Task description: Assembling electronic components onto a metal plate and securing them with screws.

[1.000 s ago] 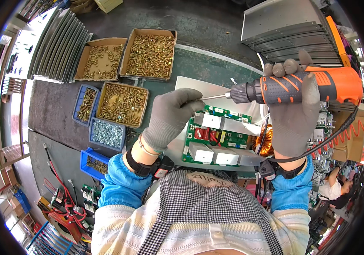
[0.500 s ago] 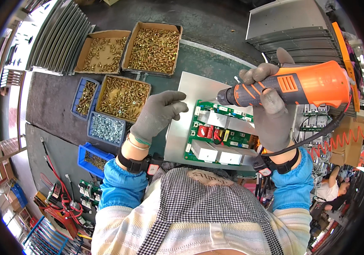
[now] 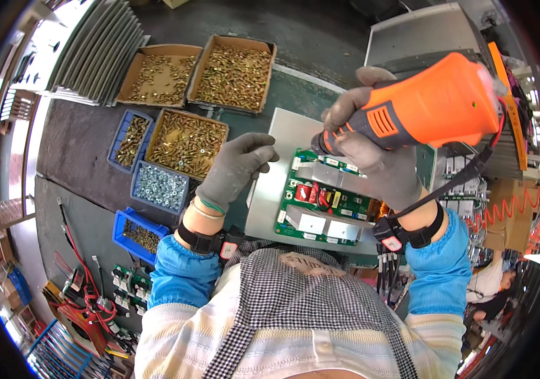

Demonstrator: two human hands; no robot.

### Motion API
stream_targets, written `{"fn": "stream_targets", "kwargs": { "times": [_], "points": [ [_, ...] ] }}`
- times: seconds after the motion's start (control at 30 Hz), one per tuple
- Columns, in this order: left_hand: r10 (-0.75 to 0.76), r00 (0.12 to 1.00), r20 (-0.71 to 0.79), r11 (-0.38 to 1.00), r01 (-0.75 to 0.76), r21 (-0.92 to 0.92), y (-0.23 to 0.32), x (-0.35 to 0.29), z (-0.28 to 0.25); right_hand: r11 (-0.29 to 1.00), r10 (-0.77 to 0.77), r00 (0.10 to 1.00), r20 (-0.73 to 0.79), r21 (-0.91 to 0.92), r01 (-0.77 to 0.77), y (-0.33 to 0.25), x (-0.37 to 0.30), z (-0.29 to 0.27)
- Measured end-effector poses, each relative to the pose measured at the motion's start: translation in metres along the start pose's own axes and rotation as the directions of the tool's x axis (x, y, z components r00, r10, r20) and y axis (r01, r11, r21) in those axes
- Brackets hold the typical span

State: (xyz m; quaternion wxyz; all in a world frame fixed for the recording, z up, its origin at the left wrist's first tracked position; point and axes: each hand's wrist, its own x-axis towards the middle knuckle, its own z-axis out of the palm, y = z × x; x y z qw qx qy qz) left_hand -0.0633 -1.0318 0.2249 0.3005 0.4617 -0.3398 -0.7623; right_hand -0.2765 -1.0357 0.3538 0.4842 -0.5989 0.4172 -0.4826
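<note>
My right hand [image 3: 380, 165], in a grey glove, is wrapped around an orange and black electric screwdriver [image 3: 450, 101]. Its nose points left and down over the far left corner of a green circuit board [image 3: 289, 189]. That board, with silver heat sinks and red parts, lies on a flat metal plate [image 3: 263, 201]. The tool's bit is hard to make out. My gloved left hand [image 3: 235, 169] hovers by the plate's left edge, fingers curled and thumb near the index finger. Whatever it may hold is hidden.
Cardboard trays of brassy screws [image 3: 235, 72] stand at the far left, near blue bins of screws and silver nuts [image 3: 159, 186]. Stacked metal panels [image 3: 96, 54] rise behind. The tool's black cable [image 3: 465, 180] hangs beside my right wrist. A person [image 3: 491, 284] is at far right.
The screwdriver and my right hand have moved left and a little nearer, with the tool tilted more steeply. My left hand has curled slightly more and stays in about the same place.
</note>
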Motion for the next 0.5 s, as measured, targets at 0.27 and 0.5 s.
{"fn": "stream_targets", "kwargs": {
  "times": [0.27, 0.5],
  "points": [
    [0.299, 0.930, -0.214, 0.801, -0.366, -0.474, -0.032, 0.013, -0.056, 0.960, -0.181, 0.964, 0.196, 0.248, 0.130, -0.030, -0.008, -0.018],
    [0.178, 0.853, -0.491, 0.666, -0.471, -0.578, -0.013, -0.015, -0.095, 0.788, -0.615, 0.744, 0.263, 0.231, 0.570, -0.057, -0.049, -0.085]
  ]
}}
